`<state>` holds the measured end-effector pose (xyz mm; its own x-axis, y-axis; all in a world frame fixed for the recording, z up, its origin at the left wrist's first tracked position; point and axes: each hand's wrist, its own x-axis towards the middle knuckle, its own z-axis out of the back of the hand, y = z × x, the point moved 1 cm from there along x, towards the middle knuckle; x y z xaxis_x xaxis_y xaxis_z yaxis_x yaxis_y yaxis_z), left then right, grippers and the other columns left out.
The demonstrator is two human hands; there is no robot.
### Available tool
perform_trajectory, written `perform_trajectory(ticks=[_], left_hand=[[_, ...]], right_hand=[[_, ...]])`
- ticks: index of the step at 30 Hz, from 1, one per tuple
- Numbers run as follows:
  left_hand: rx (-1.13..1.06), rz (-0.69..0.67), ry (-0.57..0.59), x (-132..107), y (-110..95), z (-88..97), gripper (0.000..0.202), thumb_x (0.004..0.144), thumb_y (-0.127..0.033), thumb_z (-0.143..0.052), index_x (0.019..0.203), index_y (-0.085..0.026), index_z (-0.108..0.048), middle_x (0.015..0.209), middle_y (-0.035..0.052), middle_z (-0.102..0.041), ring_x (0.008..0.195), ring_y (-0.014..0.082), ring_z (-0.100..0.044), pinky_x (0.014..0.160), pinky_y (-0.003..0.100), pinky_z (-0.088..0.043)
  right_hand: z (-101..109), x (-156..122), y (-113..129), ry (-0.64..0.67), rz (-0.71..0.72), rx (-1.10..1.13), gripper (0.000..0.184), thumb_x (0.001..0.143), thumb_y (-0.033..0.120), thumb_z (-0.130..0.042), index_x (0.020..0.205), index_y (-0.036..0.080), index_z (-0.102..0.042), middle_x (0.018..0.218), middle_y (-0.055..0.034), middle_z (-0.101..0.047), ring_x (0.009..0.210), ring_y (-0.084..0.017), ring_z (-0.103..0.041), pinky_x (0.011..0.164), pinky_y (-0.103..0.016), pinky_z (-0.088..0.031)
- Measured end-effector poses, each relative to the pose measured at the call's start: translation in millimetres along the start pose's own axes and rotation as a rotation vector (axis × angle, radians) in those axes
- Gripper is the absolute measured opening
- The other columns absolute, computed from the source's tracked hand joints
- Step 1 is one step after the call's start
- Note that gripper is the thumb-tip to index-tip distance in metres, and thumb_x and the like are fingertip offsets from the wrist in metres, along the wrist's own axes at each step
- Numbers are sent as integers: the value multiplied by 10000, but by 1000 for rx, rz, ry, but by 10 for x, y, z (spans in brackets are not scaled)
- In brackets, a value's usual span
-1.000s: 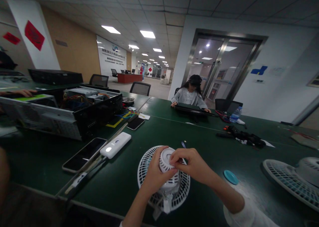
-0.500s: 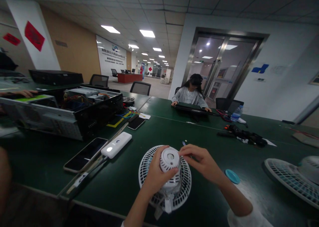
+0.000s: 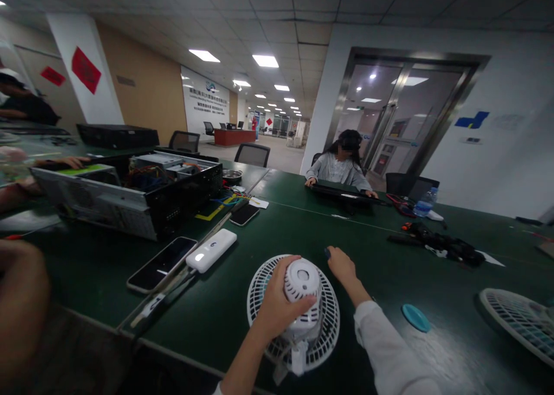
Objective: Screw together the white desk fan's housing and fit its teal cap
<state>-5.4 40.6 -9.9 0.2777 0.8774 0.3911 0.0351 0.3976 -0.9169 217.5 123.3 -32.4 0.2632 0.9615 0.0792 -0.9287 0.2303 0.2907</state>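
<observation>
A white fan (image 3: 303, 325) lies grille down on the green table, its rounded motor housing (image 3: 303, 279) facing up. Wrapped round that housing, my left hand (image 3: 277, 302) keeps its thumb on the near side and its fingers on the far side. My right hand (image 3: 343, 266) is just beyond the fan's right edge, low over the table, with fingers drawn together. A small dark tip shows at these fingertips; its kind is too blurred to name. A round turquoise disc (image 3: 416, 317) lies to the right of my right forearm.
An opened computer case (image 3: 173, 204) stands at left, near other people's hands. Two phones (image 3: 162, 263) and a white power bank (image 3: 212, 250) lie left of the fan. Another fan grille (image 3: 519, 320) is at right. Opposite, a person (image 3: 341, 167) holds a flat black panel (image 3: 346, 196).
My right hand has left the motor housing and moved away to the table beyond the fan, closing its fingers there. My left hand stays on the housing. The view has turned slightly left.
</observation>
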Motion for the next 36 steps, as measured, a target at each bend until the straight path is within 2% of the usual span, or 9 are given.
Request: perform_trajectory(ticks=[5, 9, 12, 15, 18, 21, 24, 29, 36], left_hand=[[-21, -21, -12, 0, 13, -8, 625, 668, -287, -719, 1218, -212, -432, 1227, 91, -505, 1131, 280, -486, 989, 429, -371], [-38, -8, -9, -10, 9, -4, 624, 671, -293, -715, 1220, -224, -428, 1208, 83, -515, 1109, 276, -502, 973, 421, -383], [-55, 15, 5, -17, 9, -2, 617, 680, -289, -709, 1223, -230, -423, 1184, 77, -531, 1077, 265, -525, 943, 403, -410], [-58, 6, -5, -15, 15, -2, 602, 680, -271, -705, 1214, -229, -431, 1179, 70, -540, 1074, 259, -528, 945, 394, -408], [-46, -1, -37, -7, 26, -6, 605, 659, -263, -712, 1200, -210, -449, 1204, 77, -528, 1116, 273, -499, 984, 406, -368], [-55, -3, -53, 3, 34, -12, 620, 639, -283, -721, 1191, -193, -455, 1210, 85, -522, 1126, 283, -488, 999, 410, -347], [-70, -7, -57, 14, 40, -13, 615, 652, -307, -712, 1195, -195, -445, 1196, 80, -521, 1103, 275, -502, 981, 396, -360], [-62, 0, -58, 5, 55, -7, 621, 660, -324, -711, 1202, -199, -436, 1192, 79, -517, 1111, 281, -496, 988, 403, -351], [-63, -6, -47, -21, 67, 4, 610, 672, -330, -713, 1205, -217, -439, 1183, 68, -524, 1088, 267, -511, 976, 391, -368]], right_hand=[[268, 76, 80, -116, 8, 217, 295, 879, 325, -522, 1130, 170, -536, 1119, -70, -571, 929, -181, -582, 785, -390, -500], [741, 1, 157, -337, 68, 534, 406, 839, 302, -522, 1223, 191, -454, 933, -52, -600, 788, -171, -601, 742, -367, -500], [1077, -175, 333, -446, 184, 804, 509, 821, 328, -452, 1301, 231, -310, 955, -30, -584, 787, -155, -611, 671, -310, -510], [1271, -431, 600, -449, 313, 1030, 454, 814, 312, -404, 1260, 265, -338, 905, -2, -581, 704, -110, -599, 608, -263, -496], [1324, -709, 860, -313, 547, 1402, 392, 729, 230, -563, 1110, 262, -478, 818, 20, -582, 618, -96, -581, 523, -227, -463], [1307, -925, 1016, -227, 751, 1277, 395, 728, 147, -585, 1095, 268, -505, 839, 19, -592, 649, -106, -599, 572, -254, -499], [1278, -1024, 1066, -207, 848, 1071, 416, 743, 116, -541, 1127, 270, -491, 867, 13, -579, 681, -115, -601, 619, -282, -514], [1256, -1012, 1076, -229, 844, 778, 399, 724, 93, -514, 1096, 233, -479, 833, 14, -571, 677, -113, -586, 618, -265, -489], [1226, -931, 1071, -192, 819, 703, 390, 726, 91, -503, 1092, 220, -458, 814, 14, -559, 650, -104, -565, 589, -242, -463]])
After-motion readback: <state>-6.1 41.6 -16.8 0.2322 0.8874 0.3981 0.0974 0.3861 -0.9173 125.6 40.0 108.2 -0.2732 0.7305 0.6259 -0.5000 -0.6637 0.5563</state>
